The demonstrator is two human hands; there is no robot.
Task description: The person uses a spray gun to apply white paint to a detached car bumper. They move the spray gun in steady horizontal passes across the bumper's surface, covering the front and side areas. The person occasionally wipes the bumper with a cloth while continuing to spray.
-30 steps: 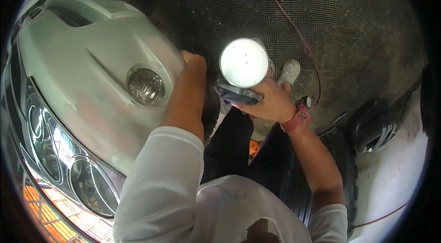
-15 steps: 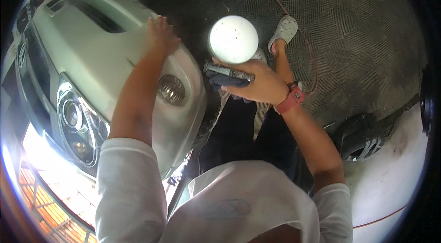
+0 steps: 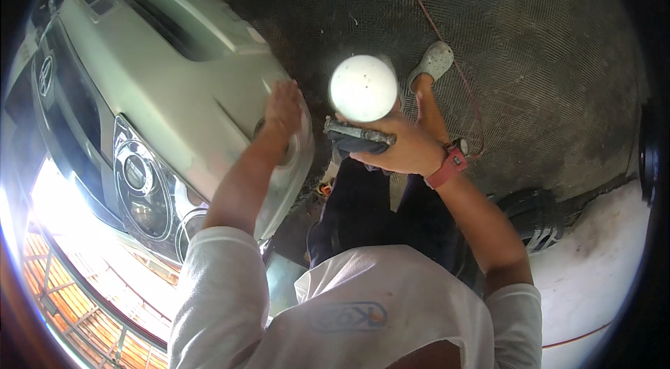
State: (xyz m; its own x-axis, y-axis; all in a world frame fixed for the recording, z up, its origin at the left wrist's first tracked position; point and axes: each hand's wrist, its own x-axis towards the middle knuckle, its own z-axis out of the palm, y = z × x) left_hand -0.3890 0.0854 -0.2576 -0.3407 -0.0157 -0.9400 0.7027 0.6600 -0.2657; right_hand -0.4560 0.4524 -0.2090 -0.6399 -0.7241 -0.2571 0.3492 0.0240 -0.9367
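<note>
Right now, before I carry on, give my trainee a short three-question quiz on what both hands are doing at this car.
1. True or false: the left hand lies flat on the pale green bumper.
2. What does the right hand hold?
A. a spray gun with a white cup
B. a wrench
C. a rag
3. Fill in: on the right wrist sits a ____ wristband.

Key:
1. True; the palm rests on the panel, near its corner above the headlight.
2. A; the fingers wrap the gun's dark body, with the round cup on top.
3. Red.
</note>
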